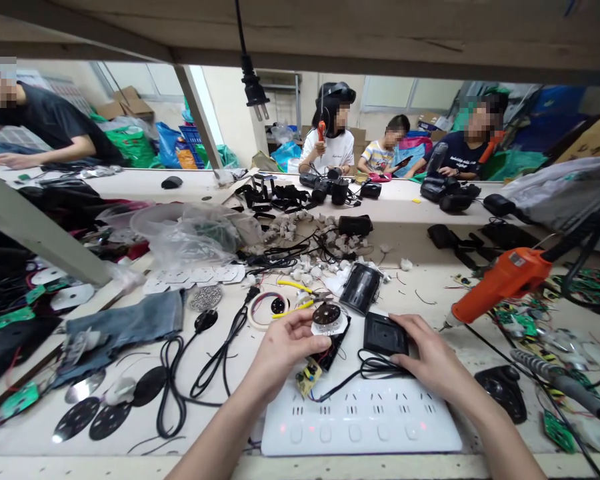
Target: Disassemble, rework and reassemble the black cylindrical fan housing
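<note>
My left hand holds a round black perforated disc with a white piece between thumb and fingers. Under it lie a black part and a small yellowish circuit board with wires. My right hand is closed on the right edge of a black square housing; a coiled black cable lies just below it. Both hands are above a white power strip with small red lights. Behind them are yellow-handled pliers and a black cylindrical shell.
An orange electric screwdriver hangs at the right above green circuit boards. Black discs, cables and a blue cloth lie left. A roll of tape sits behind my left hand. People work across the bench.
</note>
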Available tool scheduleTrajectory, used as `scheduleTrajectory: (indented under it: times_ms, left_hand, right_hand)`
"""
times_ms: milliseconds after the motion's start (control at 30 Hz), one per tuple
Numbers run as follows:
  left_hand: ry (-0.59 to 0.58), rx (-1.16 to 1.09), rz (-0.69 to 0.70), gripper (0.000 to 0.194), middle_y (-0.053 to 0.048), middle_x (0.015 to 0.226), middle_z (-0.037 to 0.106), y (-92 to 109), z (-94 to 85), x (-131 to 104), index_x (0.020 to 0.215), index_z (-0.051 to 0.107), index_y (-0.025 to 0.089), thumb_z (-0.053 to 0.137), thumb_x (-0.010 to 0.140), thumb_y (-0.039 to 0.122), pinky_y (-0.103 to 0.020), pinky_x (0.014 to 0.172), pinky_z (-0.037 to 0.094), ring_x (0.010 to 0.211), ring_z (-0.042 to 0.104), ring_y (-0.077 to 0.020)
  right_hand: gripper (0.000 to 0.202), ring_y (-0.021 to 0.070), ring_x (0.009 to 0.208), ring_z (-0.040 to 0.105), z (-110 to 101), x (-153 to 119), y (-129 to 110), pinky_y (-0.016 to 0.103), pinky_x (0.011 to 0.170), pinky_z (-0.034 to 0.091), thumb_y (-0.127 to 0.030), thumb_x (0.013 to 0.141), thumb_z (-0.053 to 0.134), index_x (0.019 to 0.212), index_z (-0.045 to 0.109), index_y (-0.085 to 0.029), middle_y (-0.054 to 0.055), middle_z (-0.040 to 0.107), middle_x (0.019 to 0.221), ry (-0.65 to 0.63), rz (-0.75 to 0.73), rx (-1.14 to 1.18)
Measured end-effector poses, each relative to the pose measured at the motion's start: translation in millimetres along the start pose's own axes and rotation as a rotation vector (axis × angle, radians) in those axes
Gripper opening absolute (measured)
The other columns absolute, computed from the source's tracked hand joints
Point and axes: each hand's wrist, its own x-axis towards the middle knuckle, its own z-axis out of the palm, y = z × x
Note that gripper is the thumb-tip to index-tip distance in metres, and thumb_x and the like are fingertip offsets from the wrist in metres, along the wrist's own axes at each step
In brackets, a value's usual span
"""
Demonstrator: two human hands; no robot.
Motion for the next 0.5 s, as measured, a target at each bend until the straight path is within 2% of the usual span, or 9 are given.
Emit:
scheduleTrajectory:
  times_ms: [333, 500]
  left_hand:
    - [-0.151, -0.084, -0.030, 0.050, -0.004, 0.081, 0.076, -8.8, -4.8, -1.4, 0.093, 0.074, 0.015, 0.096, 0.049, 0.023, -0.020, 0.064, 0.053, 0.065, 0.066, -0.0111]
    - [-0.252, -0.147, -0.106, 0.053, -0.005, 0.076, 0.075, -6.7, -4.9, -5.3, 0.095, 0.076, 0.015, 0.097, 0.047, 0.026, -0.021, 0.061, 0.053, 0.063, 0.067, -0.0137]
  right_hand:
    - [0.060, 0.0261, 0.123, 0.054, 0.6, -2.9, -5.8, 0.041, 0.108, 0.044, -0.018, 0.080, 0.055, 0.140, 0.048, -0.021, 0.010, 0.050, 0.133, 0.020, 0.000, -0.046]
    - [0.056, 0.0317, 0.124, 0.051, 3.4, -5.0, -2.5, 0.050, 0.107, 0.045, -0.018, 0.080, 0.058, 0.136, 0.053, -0.021, 0.012, 0.050, 0.134, 0.102, -0.031, -0.130]
